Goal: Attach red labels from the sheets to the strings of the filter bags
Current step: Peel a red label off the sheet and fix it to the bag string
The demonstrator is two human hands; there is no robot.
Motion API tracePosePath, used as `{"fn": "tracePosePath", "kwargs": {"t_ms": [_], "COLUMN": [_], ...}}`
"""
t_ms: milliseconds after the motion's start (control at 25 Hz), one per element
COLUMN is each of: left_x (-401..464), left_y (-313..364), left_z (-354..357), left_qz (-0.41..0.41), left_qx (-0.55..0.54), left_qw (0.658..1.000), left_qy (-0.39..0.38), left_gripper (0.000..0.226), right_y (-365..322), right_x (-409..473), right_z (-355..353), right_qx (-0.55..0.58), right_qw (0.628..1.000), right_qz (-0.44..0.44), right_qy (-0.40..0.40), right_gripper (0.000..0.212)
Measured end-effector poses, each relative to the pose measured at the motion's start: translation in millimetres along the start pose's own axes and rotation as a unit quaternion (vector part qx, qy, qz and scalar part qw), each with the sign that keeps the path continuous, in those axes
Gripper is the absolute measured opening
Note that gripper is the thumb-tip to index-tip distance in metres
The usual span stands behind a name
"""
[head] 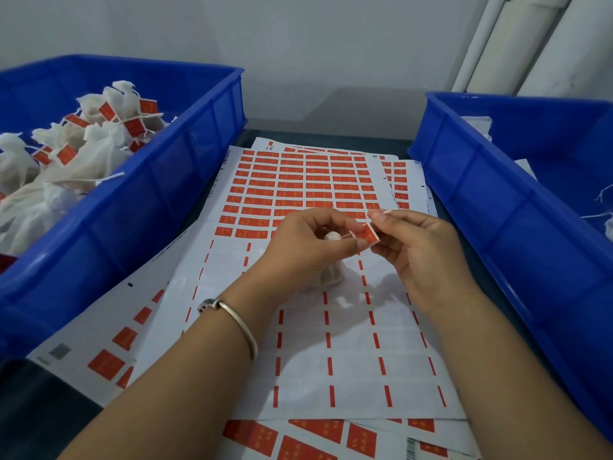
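Both hands meet above the top label sheet (pixel 348 343). A small red label (pixel 369 234) sits between them, folded over the thin string (pixel 348 234) of a white filter bag (pixel 331 275). My left hand (pixel 308 242) pinches the label's left edge and the string, and the bag hangs under its palm, mostly hidden. My right hand (pixel 418 250) pinches the label's right side with thumb and fingers. The sheet's far half holds rows of red labels (pixel 305 184); its near half is peeled to bare backing.
A blue bin (pixel 159 207) at the left holds several white filter bags with red labels (pixel 99 137). A second blue bin (pixel 517 207) at the right holds white bags (pixel 607 224) with loose strings. More label sheets (pixel 298 439) lie underneath, near me.
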State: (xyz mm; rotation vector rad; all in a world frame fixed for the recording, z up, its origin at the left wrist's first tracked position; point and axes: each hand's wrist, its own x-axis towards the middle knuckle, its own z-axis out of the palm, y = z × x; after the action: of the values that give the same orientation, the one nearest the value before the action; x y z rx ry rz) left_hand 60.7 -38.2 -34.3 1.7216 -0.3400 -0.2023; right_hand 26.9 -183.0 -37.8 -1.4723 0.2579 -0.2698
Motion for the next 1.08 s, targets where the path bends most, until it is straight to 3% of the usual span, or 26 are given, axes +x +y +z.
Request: {"fn": "tracePosePath", "kwargs": {"t_ms": [240, 480, 600, 760, 840, 960, 1080], "left_x": [-0.4, 3.4, 4.6, 3.8, 2.6, 1.3, 0.8], "left_y": [-5.4, -10.3, -10.3, -8.3, -7.2, -5.0, -1.0], "left_z": [2.2, 1.5, -0.1, -1.8, -2.5, -3.5, -7.0], "left_qz": [0.053, 0.063, 0.038, 0.011, 0.017, 0.003, -0.021], "left_qx": [0.047, 0.081, 0.082, 0.059, 0.058, 0.042, 0.03], "left_qw": [0.997, 0.994, 0.996, 0.998, 0.998, 0.998, 0.998], "left_qy": [0.031, 0.04, 0.012, -0.006, 0.011, 0.051, 0.047], "left_gripper": [0.021, 0.022, 0.012, 0.016, 0.018, 0.018, 0.014], "right_y": [6.5, 7.4, 7.7, 7.3, 5.8, 6.5, 9.1], "right_x": [2.0, 2.9, 1.6, 0.5, -0.7, -1.7, -2.0], "right_z": [2.8, 5.4, 6.7, 6.8, 6.2, 6.5, 9.2], "right_qx": [-0.01, -0.111, -0.158, -0.176, -0.158, -0.139, -0.144], "right_qw": [1.0, 0.989, 0.979, 0.973, 0.977, 0.983, 0.984], "right_qz": [-0.014, -0.095, -0.131, -0.148, -0.142, -0.117, -0.106], "right_qy": [-0.012, -0.027, -0.015, -0.011, -0.015, -0.033, -0.024], "right_gripper": [0.012, 0.023, 0.029, 0.024, 0.025, 0.046, 0.049]}}
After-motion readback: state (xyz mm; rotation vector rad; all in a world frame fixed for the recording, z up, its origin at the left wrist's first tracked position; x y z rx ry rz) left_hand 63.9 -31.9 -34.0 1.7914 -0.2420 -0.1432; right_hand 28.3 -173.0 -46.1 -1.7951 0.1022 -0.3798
